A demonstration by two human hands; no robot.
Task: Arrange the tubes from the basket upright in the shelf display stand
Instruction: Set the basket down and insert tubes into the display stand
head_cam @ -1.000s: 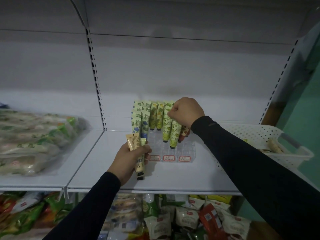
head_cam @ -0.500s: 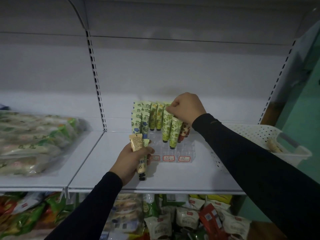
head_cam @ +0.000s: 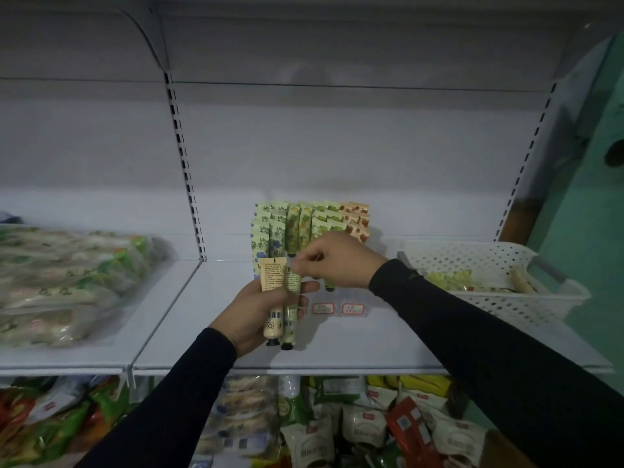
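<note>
Two slim squeeze tubes are held side by side, black caps down, in the left hand: a cream tube with printed text and a barcode and a pale green tube just to its right. The left fingers are curled round both bodies, thumb across the front. The right hand reaches in from the right; its thumb and forefinger pinch the flat crimped top of the pale green tube, the other fingers curled in.

Directly behind the hands, toward the back edge of the white metal shelf, stands the clear plastic display stand with three red-bordered price labels on its front. Rows of green, blue-flowered and orange patterned tubes stand upright in it, crimped ends up.

At the right end of the shelf sits a white perforated plastic basket; further packets lie inside, too blurred to identify. On the adjoining shelf section to the left lies a pile of clear-wrapped green and white packets. Below the front edge, the lower level holds mixed snack bags.
</note>
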